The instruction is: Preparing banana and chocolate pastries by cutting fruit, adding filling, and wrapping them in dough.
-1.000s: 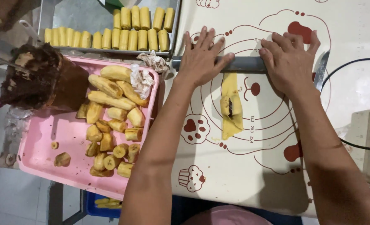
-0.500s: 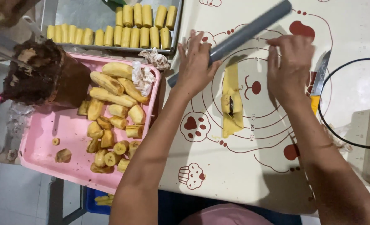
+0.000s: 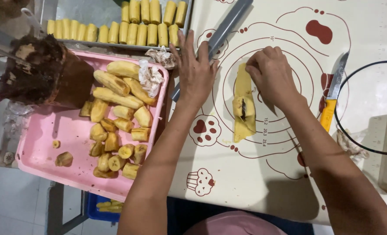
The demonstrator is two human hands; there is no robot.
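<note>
Centrally on the baking mat point(image 3: 289, 174) lies a strip of yellow dough point(image 3: 243, 104), folded over a dark filling at its middle. The right hand point(image 3: 269, 74) rests on the top end of the dough, its fingers point(image 3: 255, 69) curled down and pinching the dough's edge. Left of the dough, the left hand point(image 3: 196, 69) lies flat with spread fingers on a grey rolling pin point(image 3: 221, 32), which slants up and away from the dough; nothing is clasped. Right of the dough, a knife point(image 3: 332, 98) with a yellow handle lies on the mat. Far left of the dough sits a pink tray point(image 3: 41, 148) of banana pieces point(image 3: 115, 126). Above the tray, a metal tray point(image 3: 93, 13) holds rows of finished rolls point(image 3: 128, 26).
</note>
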